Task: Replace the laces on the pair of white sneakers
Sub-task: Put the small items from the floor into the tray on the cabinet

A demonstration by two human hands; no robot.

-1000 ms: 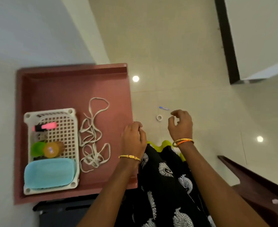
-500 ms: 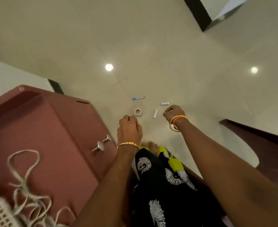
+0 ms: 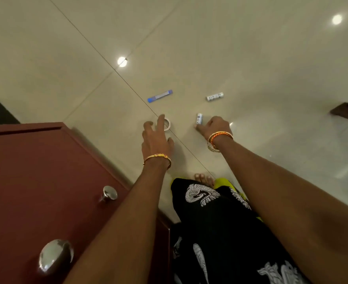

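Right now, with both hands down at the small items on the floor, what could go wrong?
The left hand reaches over the tape ring; a nudge may roll it away. The right hand touches the nearer white tube; a loose grip could send it skidding across the glossy floor. Neither sneakers nor laces are in view here.

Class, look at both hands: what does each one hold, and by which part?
Left hand holds nothing, fingers spread over the tape ring. Right hand touches the near end of a small white tube; grip unclear.
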